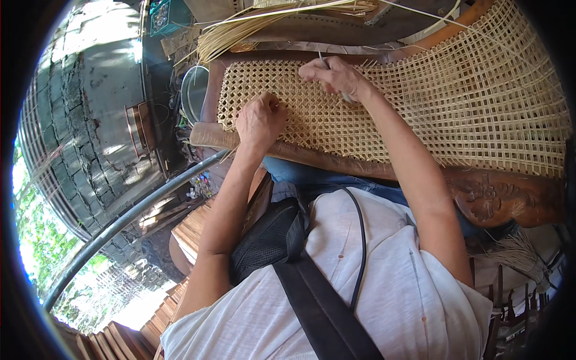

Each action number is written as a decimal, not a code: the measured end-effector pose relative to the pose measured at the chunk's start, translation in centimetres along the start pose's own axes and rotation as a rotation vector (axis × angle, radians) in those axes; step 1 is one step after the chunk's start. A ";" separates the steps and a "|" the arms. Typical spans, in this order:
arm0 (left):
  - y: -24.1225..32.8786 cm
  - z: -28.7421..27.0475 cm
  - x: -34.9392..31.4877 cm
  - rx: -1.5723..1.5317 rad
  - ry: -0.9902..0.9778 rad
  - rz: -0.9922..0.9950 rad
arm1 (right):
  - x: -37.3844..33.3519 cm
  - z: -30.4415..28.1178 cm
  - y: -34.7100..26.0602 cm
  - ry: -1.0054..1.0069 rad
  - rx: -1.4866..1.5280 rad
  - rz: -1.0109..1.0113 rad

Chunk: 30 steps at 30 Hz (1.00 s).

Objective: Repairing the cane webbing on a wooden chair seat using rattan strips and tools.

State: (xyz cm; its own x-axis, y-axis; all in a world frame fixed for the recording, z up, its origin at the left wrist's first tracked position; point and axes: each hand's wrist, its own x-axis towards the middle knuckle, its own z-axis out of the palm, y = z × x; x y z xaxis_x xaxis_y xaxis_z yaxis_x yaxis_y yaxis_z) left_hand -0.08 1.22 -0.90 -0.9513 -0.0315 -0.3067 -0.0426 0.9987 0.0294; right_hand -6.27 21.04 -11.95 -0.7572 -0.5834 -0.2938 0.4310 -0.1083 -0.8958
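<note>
A woven cane panel (324, 114) lies before me, set in a curved wooden frame (354, 162). Its mesh is tight on the left and looser on the right, where strands still run in open squares. My left hand (262, 120) rests on the left part of the mesh, its fingers curled in; whatever they pinch is hidden. Farther up and to the right, my right hand (339, 78) is closed round a thin grey tool (324, 60) whose ends stick out above and below the fist. The tool's exact kind does not show. Short strand ends poke up beside this hand at the far rail.
Bundled cane strips (240, 36) lie beyond the frame's far rail. A clear round tub (194, 87) stands off its left end. A metal pipe (135, 210) slants across at left. Stacked wooden pieces (192, 234) sit by my left elbow, and carved wood (489, 195) ends the near rail.
</note>
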 end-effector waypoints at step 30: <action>-0.2 -0.4 3.8 -0.091 -0.206 0.034 | 2.6 -6.3 0.7 0.293 -1.100 0.012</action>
State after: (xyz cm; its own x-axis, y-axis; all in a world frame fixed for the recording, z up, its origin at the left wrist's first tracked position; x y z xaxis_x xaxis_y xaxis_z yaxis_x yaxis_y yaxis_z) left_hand -3.76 0.90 -1.70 -0.8704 0.0200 -0.4920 -0.0482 0.9909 0.1256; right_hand -11.03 24.50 -15.43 -0.9039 -0.3535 -0.2410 -0.1163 0.7452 -0.6566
